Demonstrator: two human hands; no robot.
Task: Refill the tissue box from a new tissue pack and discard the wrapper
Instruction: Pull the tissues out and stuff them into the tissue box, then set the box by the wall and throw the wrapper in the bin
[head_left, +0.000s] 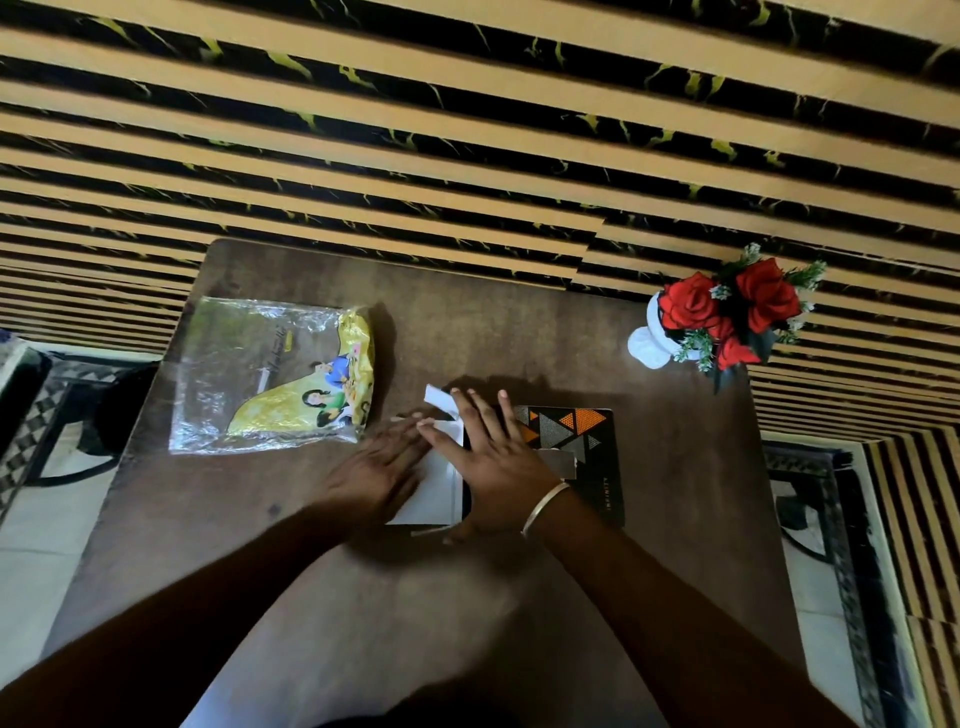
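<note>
A black tissue box (582, 441) with orange and grey triangles lies flat on the brown table (675, 519). A stack of white tissues (439, 488) sticks out of its left end. My right hand (488, 457) lies flat with straight fingers over the box's left end and the tissues. My left hand (374, 473), blurred, rests flat with straight fingers against the tissues' left side. The empty clear and yellow wrapper (270, 374) lies on the table to the left, apart from both hands.
A white vase of red artificial roses (727, 317) stands at the table's back right corner. A striped black and tan wall panel (467, 130) runs behind the table. Dark metal furniture (52, 415) stands on the floor on the left.
</note>
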